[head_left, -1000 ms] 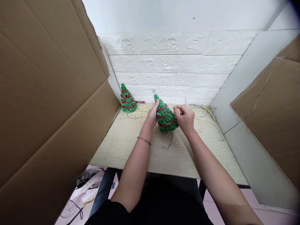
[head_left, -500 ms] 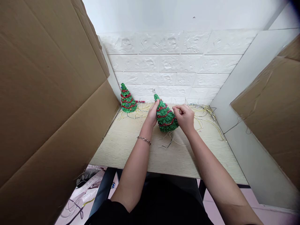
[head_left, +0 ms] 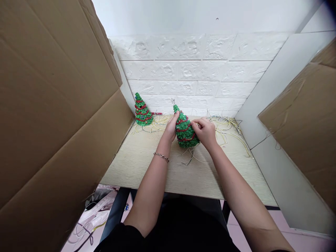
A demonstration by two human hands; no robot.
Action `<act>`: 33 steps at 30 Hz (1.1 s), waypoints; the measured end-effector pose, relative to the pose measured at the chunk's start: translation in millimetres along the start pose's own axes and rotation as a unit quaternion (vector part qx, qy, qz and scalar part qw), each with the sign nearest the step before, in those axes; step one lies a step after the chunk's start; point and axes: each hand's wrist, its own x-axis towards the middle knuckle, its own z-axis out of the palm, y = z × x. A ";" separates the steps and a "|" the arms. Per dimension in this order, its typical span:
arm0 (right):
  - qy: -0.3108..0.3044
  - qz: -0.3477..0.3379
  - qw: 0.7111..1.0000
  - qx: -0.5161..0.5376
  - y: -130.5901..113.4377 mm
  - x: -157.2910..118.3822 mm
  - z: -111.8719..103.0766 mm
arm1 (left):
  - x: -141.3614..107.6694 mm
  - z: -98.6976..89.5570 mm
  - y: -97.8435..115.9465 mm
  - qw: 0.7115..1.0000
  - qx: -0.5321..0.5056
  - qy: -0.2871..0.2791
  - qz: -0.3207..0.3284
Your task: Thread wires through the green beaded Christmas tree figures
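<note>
A small green Christmas tree (head_left: 185, 134) with red garlands leans to the left over the table, its top tipped with a clear piece. My left hand (head_left: 172, 126) is closed around its upper left side. At the tree's right side my right hand (head_left: 204, 131) has thumb and forefinger pinched together against the greenery; whatever is between the fingertips is too small to make out. Thin loose wires (head_left: 189, 160) trail from under the tree's base. A second, similar tree (head_left: 143, 113) stands upright at the back left, with small coloured dots on it.
Tangled yellow and white wires (head_left: 231, 126) lie along the back of the wooden table (head_left: 136, 162). A red pen-like stick (head_left: 156, 113) is beside the second tree. Cardboard (head_left: 65, 115) walls off the left, and a white panel with cardboard (head_left: 301, 122) the right.
My right hand has moved slightly left, bringing its pinched fingertips in against the tree's side. My left hand and the tree stay almost where they were.
</note>
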 end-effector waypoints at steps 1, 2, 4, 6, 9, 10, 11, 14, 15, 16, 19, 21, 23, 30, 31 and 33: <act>-0.001 0.001 1.000 -0.003 0.1 0.1 0.1 | -0.3 0.3 0.1 1.000 0.000 0.000 -0.001; -0.002 0.005 1.000 -0.002 0.3 0.3 0.1 | -0.7 0.7 0.2 1.000 0.000 0.000 -0.003; -0.006 0.020 1.000 0.012 0.6 0.6 0.3 | -1.3 1.5 0.5 1.000 0.000 0.000 -0.003; -0.011 0.042 0.998 0.039 0.8 0.8 0.5 | -1.6 2.0 0.8 1.000 -0.002 0.000 -0.003; -0.017 0.065 0.996 0.061 0.4 0.6 1.1 | -1.4 2.2 1.1 1.000 0.000 0.000 -0.002; -0.016 0.067 0.996 0.065 0.1 0.5 1.3 | -1.3 2.2 1.1 1.000 0.002 0.001 -0.003; -0.015 0.068 0.995 0.070 -0.3 0.2 1.5 | -1.3 2.2 1.0 1.000 0.005 0.001 -0.003; -0.006 0.077 0.993 0.089 -1.4 -0.6 2.2 | -1.2 2.0 0.4 1.000 0.012 -0.003 0.000; -0.004 0.083 0.992 0.092 -1.5 -0.8 2.4 | -1.2 2.0 0.2 1.000 0.013 -0.007 0.001; -0.003 0.089 0.992 0.092 -1.5 -1.0 2.5 | -1.2 2.0 0.0 1.000 0.013 -0.011 0.002; 0.001 0.099 0.991 0.087 -1.2 -1.2 2.0 | -1.2 1.9 -0.2 1.000 0.013 -0.011 0.003; 0.002 0.102 0.991 0.085 -1.5 -1.0 0.8 | -1.1 1.8 -0.2 1.000 0.012 -0.009 0.003; -0.002 0.108 0.991 0.082 -2.5 -0.6 -0.6 | -1.1 1.7 -0.1 1.000 0.009 -0.009 0.001; -0.025 0.134 0.988 0.068 -5.4 1.1 -3.9 | -1.3 1.4 0.9 1.000 0.000 -0.003 -0.005; -0.025 0.137 0.988 0.062 -5.3 1.2 -3.9 | -1.3 1.4 0.9 1.000 -0.001 -0.002 -0.006; -0.022 0.141 0.989 0.050 -4.9 1.0 -3.7 | -1.6 1.4 0.9 1.000 -0.002 -0.002 -0.009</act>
